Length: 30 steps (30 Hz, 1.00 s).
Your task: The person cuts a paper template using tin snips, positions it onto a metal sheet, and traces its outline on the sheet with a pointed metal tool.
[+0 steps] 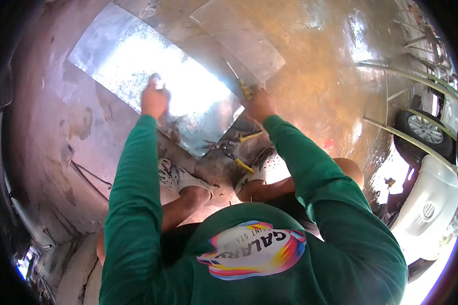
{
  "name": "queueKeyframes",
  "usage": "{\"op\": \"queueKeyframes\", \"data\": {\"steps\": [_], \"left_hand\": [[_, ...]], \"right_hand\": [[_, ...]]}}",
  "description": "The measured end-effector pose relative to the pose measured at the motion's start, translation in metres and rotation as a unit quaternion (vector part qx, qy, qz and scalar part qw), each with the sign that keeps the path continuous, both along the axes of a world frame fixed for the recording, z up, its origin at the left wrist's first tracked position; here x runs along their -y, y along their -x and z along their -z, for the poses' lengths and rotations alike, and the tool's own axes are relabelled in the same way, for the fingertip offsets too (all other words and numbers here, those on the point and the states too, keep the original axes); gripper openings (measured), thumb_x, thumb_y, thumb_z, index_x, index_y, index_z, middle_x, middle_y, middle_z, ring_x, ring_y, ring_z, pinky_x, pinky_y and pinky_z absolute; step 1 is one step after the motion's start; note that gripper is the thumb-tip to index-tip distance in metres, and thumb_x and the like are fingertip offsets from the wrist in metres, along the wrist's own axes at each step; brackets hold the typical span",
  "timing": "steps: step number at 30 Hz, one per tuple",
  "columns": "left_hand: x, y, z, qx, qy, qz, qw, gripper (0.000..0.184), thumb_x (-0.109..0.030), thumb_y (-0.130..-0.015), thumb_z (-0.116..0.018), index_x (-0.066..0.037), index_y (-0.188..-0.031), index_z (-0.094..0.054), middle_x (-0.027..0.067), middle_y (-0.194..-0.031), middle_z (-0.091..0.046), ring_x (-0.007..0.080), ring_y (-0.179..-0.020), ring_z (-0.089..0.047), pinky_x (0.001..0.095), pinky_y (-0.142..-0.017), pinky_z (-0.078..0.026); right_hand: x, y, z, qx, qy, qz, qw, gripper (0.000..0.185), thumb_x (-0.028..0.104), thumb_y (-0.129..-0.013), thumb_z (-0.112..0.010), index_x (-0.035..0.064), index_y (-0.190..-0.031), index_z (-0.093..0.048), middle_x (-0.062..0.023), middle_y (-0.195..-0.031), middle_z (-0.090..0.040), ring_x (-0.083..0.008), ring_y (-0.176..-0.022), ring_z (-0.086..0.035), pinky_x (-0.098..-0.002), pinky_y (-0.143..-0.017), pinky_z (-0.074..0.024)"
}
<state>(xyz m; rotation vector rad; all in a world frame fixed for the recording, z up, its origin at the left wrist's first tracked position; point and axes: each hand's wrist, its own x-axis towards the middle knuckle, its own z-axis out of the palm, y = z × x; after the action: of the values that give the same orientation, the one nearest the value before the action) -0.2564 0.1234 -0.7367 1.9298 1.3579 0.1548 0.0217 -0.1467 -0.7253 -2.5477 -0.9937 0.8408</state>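
Observation:
A shiny metal sheet (122, 56) lies on the floor, glaring white over much of its surface. Above its lower left edge, my left hand (155, 99) is closed around something small, blurred by motion. My right hand (260, 104) grips a screwdriver (245, 87) by its yellowish handle, its thin shaft pointing up and left past the sheet's right corner. Snips with yellow handles (234, 152) rest on the floor between my feet, near the sheet's lower corner.
A second, duller flat sheet (239, 40) lies at the upper middle. Metal rails (409, 136), a car wheel (426, 127) and a white car body part (425, 203) are at the right. A bent metal rod (89, 180) is at the left. My feet in clogs (180, 180) flank the tools.

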Motion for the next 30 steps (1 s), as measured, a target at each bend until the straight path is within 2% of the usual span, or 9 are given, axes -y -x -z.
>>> {"op": "queueKeyframes", "data": {"steps": [3,5,6,8,11,15,20,22,30], "left_hand": [[-0.054,0.063,0.025,0.012,-0.004,-0.206,0.978,0.065,-0.016,-0.095,-0.070,0.001,-0.156,-0.051,0.0178,-0.115,-0.078,0.0296,-0.086,-0.073,0.0432,-0.075,-0.059],[-0.082,0.115,0.051,0.034,0.031,-0.240,0.970,0.061,-0.016,-0.096,-0.074,0.001,-0.151,-0.053,0.0071,-0.095,-0.071,0.0188,-0.066,-0.061,0.0361,-0.055,-0.049],[-0.078,0.110,0.029,0.035,0.030,-0.239,0.970,0.061,-0.016,-0.096,-0.074,0.001,-0.151,-0.053,0.0071,-0.095,-0.071,0.0188,-0.066,-0.061,0.0361,-0.055,-0.049],[-0.073,0.101,-0.013,0.136,0.217,-0.350,0.901,0.047,-0.017,-0.097,-0.078,-0.003,-0.137,-0.059,-0.0027,-0.080,-0.054,0.0090,-0.055,-0.042,0.0276,-0.046,-0.034],[-0.084,0.094,-0.002,0.183,0.206,-0.406,0.871,0.036,-0.014,-0.096,-0.080,-0.003,-0.127,-0.067,-0.0038,-0.069,-0.040,0.0075,-0.051,-0.031,0.0272,-0.044,-0.025],[-0.113,0.109,0.020,0.167,0.264,-0.428,0.848,0.029,-0.011,-0.096,-0.080,-0.007,-0.121,-0.067,-0.0035,-0.069,-0.041,0.0089,-0.051,-0.034,0.0282,-0.044,-0.028],[-0.139,0.135,0.021,0.182,0.323,-0.436,0.820,0.018,-0.006,-0.098,-0.075,-0.010,-0.107,-0.061,-0.0034,-0.069,-0.038,0.0106,-0.051,-0.034,0.0286,-0.044,-0.028],[-0.136,0.138,0.014,0.180,0.340,-0.418,0.823,0.026,-0.014,-0.102,-0.074,-0.014,-0.088,-0.053,-0.0032,-0.066,-0.036,0.0120,-0.050,-0.033,0.0320,-0.047,-0.028],[-0.056,0.245,0.013,0.184,0.364,-0.491,0.769,0.027,-0.022,-0.106,-0.071,-0.019,-0.088,-0.051,-0.0037,-0.063,-0.035,0.0121,-0.047,-0.033,0.0310,-0.045,-0.032]], "right_hand": [[-0.012,0.007,0.011,0.007,0.074,-0.032,0.997,0.054,0.031,-0.091,-0.073,0.0031,-0.136,-0.064,-0.0281,-0.137,-0.068,-0.0490,-0.116,-0.071,-0.0550,-0.101,-0.0577],[-0.017,0.010,0.013,-0.012,0.099,0.014,0.995,0.053,0.029,-0.092,-0.069,-0.0003,-0.136,-0.060,-0.0313,-0.133,-0.069,-0.0499,-0.117,-0.071,-0.0561,-0.103,-0.0570],[-0.017,0.012,0.011,-0.011,0.098,0.015,0.995,0.053,0.029,-0.092,-0.069,-0.0003,-0.136,-0.060,-0.0313,-0.133,-0.069,-0.0499,-0.117,-0.071,-0.0561,-0.103,-0.0570],[-0.015,0.020,0.004,-0.040,0.125,0.060,0.990,0.055,0.028,-0.092,-0.066,-0.0047,-0.135,-0.057,-0.0336,-0.127,-0.071,-0.0523,-0.117,-0.070,-0.0562,-0.103,-0.0567],[0.012,0.034,0.009,-0.125,0.117,0.111,0.979,0.055,0.027,-0.091,-0.065,-0.0069,-0.134,-0.054,-0.0357,-0.122,-0.072,-0.0539,-0.117,-0.069,-0.0552,-0.102,-0.0567],[0.031,0.051,0.005,-0.174,0.050,0.113,0.977,0.050,0.025,-0.093,-0.065,-0.0058,-0.131,-0.055,-0.0360,-0.122,-0.071,-0.0536,-0.118,-0.069,-0.0543,-0.100,-0.0561],[0.013,0.069,0.036,-0.277,0.003,0.298,0.914,0.039,0.020,-0.092,-0.069,-0.0035,-0.120,-0.058,-0.0329,-0.113,-0.072,-0.0482,-0.107,-0.071,-0.0522,-0.090,-0.0555],[0.004,0.076,0.013,-0.264,-0.009,0.303,0.916,0.038,0.020,-0.091,-0.070,-0.0037,-0.119,-0.058,-0.0321,-0.112,-0.072,-0.0475,-0.105,-0.071,-0.0517,-0.089,-0.0551],[-0.074,0.035,0.006,-0.133,-0.092,0.191,0.968,0.038,0.020,-0.092,-0.072,-0.0045,-0.117,-0.058,-0.0338,-0.114,-0.070,-0.0528,-0.109,-0.068,-0.0559,-0.093,-0.0540]]}}
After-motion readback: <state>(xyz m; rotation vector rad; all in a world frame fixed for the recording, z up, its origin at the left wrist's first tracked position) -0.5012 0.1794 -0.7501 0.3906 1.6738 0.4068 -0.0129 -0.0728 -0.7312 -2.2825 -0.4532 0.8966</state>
